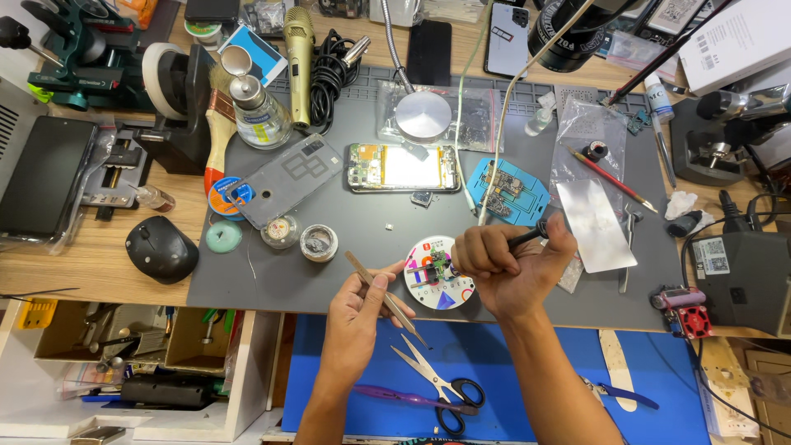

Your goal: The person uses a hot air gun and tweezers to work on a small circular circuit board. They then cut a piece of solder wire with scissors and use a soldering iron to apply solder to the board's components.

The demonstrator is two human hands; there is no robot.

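Left hand (360, 306) pinches a pair of slim metal tweezers (385, 297), thumb and fingers closed on the shank, tips slanting down and toward the body. Right hand (509, 265) is clenched in a fist around a black pen-shaped tool with a cable (527, 236); whether its tip touches anything cannot be told, as the fist hides it. Between the two hands, touching the right hand's knuckles, lies a round white disc with coloured markings (435, 284) carrying a small green circuit piece (439, 265); the disc sits on the dark grey work mat (329, 280) that covers the wooden counter (99, 255). Just beyond the hands, farther from the body, an opened smartphone with its insides exposed (403, 168) lies flat, a round silver lamp base (423, 116) behind it. Beside the right hand, outward, a shiny rectangular metal sheet (595, 224) and a red pencil (609, 179). Beyond the left hand and outward: a clear phone back cover (288, 180), two small round tins (300, 237), a black computer mouse (161, 248). Below the wrists, nearer the body, black-handled scissors (437, 383) and a purple-handled tool (412, 400) rest on a blue surface (494, 363).
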